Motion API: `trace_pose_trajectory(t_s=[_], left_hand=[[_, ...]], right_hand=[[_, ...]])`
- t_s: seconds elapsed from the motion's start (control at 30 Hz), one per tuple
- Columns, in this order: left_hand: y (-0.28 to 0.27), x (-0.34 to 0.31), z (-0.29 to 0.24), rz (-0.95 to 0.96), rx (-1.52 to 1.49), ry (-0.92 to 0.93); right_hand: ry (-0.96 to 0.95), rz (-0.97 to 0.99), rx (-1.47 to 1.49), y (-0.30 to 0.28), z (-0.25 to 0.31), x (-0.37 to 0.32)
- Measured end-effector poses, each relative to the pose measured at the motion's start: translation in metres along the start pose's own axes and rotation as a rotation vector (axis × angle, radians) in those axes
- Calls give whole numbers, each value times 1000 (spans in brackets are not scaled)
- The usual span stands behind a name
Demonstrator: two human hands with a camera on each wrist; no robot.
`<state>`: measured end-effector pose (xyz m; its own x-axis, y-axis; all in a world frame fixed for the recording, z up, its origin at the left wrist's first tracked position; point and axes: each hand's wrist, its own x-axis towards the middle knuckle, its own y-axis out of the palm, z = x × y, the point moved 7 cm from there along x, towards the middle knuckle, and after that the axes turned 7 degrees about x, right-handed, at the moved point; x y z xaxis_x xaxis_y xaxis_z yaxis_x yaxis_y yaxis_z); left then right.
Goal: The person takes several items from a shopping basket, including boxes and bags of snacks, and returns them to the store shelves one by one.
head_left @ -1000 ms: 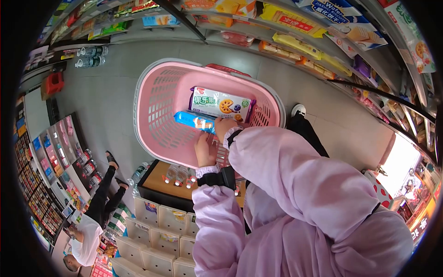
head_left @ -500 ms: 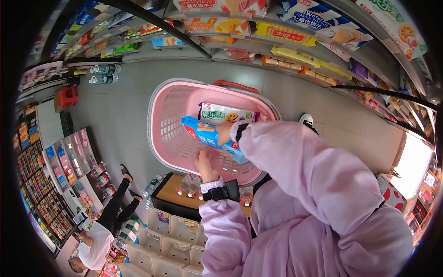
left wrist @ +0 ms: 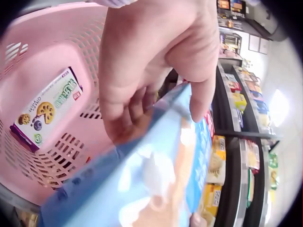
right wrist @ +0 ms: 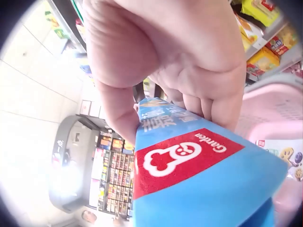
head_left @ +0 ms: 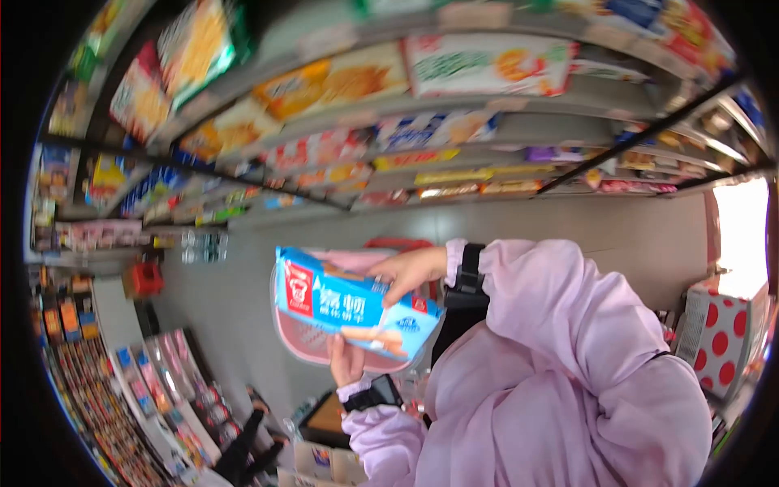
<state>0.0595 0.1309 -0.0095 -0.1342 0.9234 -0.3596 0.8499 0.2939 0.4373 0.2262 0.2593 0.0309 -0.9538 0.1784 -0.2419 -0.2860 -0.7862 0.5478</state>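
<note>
A blue Garden biscuit packet point(head_left: 337, 296) with a red logo is held up by both hands, overlapping the pink basket point(head_left: 304, 345) in the head view. My right hand point(head_left: 410, 272) grips its upper edge, thumb across the printed front. At the lower edge my left hand point(head_left: 347, 361) pinches it between thumb and fingers, and the left wrist view shows the fingers curled round the wrapper point(left wrist: 156, 175). Inside the basket lies a white and purple packet of filled cookies point(left wrist: 47, 109), which the blue packet hides in the head view.
Shelves of packaged snacks point(head_left: 487, 69) run along the front. A red-dotted white box point(head_left: 722, 341) stands at the right. Water bottles point(head_left: 204, 247) and a red container point(head_left: 144, 278) are on the floor at the left, and part of another person's dark-clothed legs point(head_left: 247, 442) shows lower left.
The blue packet has come up out of the basket, its front turned to the head camera. My left hand, earlier free beside it, now holds it too. The head view has tilted up toward the shelves.
</note>
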Motion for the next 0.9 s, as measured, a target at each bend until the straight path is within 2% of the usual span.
trace_pose_trajectory(t_s=[0.17,0.27,0.33,0.4,0.43,0.47,0.6,0.7,0.8,0.87,0.9], left_hand=[[102,28,-5,202,24,13],[142,43,13,243,-33,-33],[178,50,20,260,-66,-84],[218,55,27,323,-85,-111],[234,57,33,338,-102,-118],[249,60,40,348,-120,-125],[297,57,75,396,-192,-202],[337,47,91,455,-150,-136],[358,40,99,465,-164,-171],[356,46,107,450,-269,-214],[347,54,110,426,-270,-175]], right_hand=[[-173,-113,-28,-8,42,-107],[-279,-174,29,-16,51,-169],[-311,-282,84,-24,51,-218],[-439,-188,356,-17,46,-265],[-553,-145,379,-13,45,-285],[-582,-148,391,-14,35,-298],[-723,-491,335,-21,13,-331],[-818,-842,308,-39,1,-356],[-802,-950,368,-51,-9,-377],[-787,-949,397,-56,-11,-391],[-775,-940,403,-59,-12,-397]])
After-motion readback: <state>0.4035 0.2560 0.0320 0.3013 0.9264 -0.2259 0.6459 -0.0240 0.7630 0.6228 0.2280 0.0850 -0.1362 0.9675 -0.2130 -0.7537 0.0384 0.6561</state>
